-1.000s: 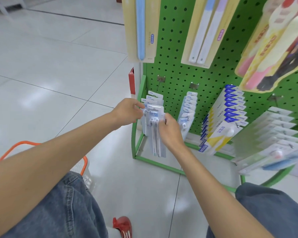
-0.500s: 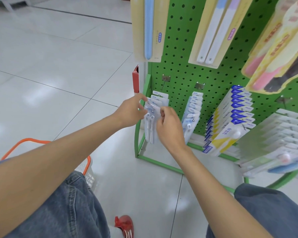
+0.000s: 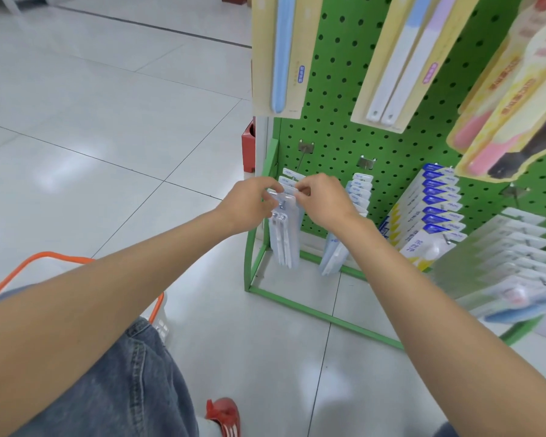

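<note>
A clear blister pack of white toothbrushes point(image 3: 283, 238) hangs in front of the lowest left hook point(image 3: 303, 152) of a green pegboard rack point(image 3: 334, 74). My left hand point(image 3: 249, 205) pinches the pack's top left corner. My right hand point(image 3: 323, 200) pinches its top right corner. The pack's hang hole sits at the tip of the hook, between my fingers. Several more packs of the same kind point(image 3: 289, 181) hang behind it on that hook.
Other toothbrush packs point(image 3: 358, 193) and blue-and-white boxes point(image 3: 435, 209) hang to the right. Long packs point(image 3: 281, 52) hang above. The rack's green base frame point(image 3: 297, 302) lies on the tiled floor. An orange-handled basket point(image 3: 54, 257) stands at my left knee, with a red shoe point(image 3: 223, 411) below.
Both hands have risen to the pack's top edge. The right hand left the pack's side for its top right corner, and the pack now hangs straight at the hook's tip.
</note>
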Tool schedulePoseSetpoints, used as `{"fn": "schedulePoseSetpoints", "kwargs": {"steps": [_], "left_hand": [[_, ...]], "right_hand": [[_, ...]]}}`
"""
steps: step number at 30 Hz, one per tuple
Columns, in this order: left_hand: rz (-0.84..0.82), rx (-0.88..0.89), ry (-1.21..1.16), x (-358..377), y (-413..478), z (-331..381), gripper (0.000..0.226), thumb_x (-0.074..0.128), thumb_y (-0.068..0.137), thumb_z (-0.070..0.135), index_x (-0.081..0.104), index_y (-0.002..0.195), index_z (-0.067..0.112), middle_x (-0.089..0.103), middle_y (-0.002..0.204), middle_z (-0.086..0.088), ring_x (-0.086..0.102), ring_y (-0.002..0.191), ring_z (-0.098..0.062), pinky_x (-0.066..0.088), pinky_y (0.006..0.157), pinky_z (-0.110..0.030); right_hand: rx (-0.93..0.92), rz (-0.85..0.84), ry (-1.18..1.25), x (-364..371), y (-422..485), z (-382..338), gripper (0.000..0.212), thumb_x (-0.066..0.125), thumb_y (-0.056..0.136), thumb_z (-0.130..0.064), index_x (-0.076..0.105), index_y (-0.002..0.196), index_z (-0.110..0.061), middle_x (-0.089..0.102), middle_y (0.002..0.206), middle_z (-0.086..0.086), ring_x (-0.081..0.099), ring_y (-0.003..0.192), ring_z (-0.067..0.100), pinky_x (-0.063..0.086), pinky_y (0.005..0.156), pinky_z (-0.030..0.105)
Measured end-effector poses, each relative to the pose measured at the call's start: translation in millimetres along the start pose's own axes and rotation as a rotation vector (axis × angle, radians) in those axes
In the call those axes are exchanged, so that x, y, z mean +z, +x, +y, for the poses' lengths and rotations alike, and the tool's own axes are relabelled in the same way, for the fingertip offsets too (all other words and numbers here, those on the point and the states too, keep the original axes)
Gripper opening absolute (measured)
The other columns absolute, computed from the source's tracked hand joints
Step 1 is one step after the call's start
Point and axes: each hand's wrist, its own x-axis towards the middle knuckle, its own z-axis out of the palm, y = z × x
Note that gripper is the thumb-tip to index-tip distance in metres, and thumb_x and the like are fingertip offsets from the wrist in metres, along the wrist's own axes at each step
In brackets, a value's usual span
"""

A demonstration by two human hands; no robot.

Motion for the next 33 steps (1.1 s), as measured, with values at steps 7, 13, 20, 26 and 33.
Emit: {"fn": "schedulePoseSetpoints", "kwargs": {"steps": [7, 13, 20, 26, 33], "left_hand": [[-0.001, -0.006, -0.045, 2, 3, 8, 0.018, 0.052, 0.099, 0.011, 0.064, 0.112, 0.013, 0.069, 0.094, -0.011, 0.071, 0.081, -0.021, 0.058, 0.077, -0.044], [0.01, 0.01, -0.021, 3, 3, 7, 0.017, 0.054, 0.099, 0.012, 0.065, 0.112, 0.015, 0.068, 0.094, -0.009, 0.069, 0.082, -0.022, 0.058, 0.077, -0.04], [0.017, 0.014, 0.024, 6, 1, 12, 0.019, 0.054, 0.099, 0.014, 0.062, 0.116, 0.015, 0.068, 0.097, -0.007, 0.062, 0.069, -0.01, 0.046, 0.057, -0.022], [0.059, -0.007, 0.078, 12, -1, 14, 0.025, 0.056, 0.097, 0.018, 0.06, 0.121, 0.016, 0.069, 0.103, -0.007, 0.066, 0.085, -0.026, 0.042, 0.059, -0.025], [0.203, -0.055, 0.104, 31, -32, 33, 0.019, 0.056, 0.09, 0.015, 0.062, 0.106, 0.022, 0.064, 0.091, 0.002, 0.062, 0.077, -0.02, 0.048, 0.066, -0.03]], "right_hand": [[0.028, 0.034, -0.013, -5, 1, -2, 0.02, 0.052, 0.092, -0.01, 0.068, 0.082, -0.004, 0.068, 0.076, 0.015, 0.059, 0.066, 0.028, 0.054, 0.065, 0.04], [0.049, 0.069, -0.112, -16, -21, -1, 0.015, 0.05, 0.083, -0.011, 0.064, 0.08, -0.006, 0.066, 0.073, 0.011, 0.061, 0.069, 0.028, 0.053, 0.063, 0.035], [-0.074, 0.275, -0.098, -9, -60, 10, 0.022, 0.048, 0.089, -0.012, 0.055, 0.069, -0.005, 0.056, 0.061, 0.007, 0.047, 0.078, 0.026, 0.044, 0.064, 0.04], [-0.105, 0.452, 0.056, -8, -97, 24, 0.018, 0.053, 0.091, -0.012, 0.066, 0.08, -0.008, 0.061, 0.069, 0.002, 0.048, 0.081, 0.022, 0.044, 0.07, 0.039], [-0.052, 0.408, 0.331, -12, -116, 23, 0.014, 0.056, 0.093, -0.009, 0.071, 0.092, -0.01, 0.064, 0.081, -0.003, 0.052, 0.076, 0.012, 0.037, 0.068, 0.018]]}}
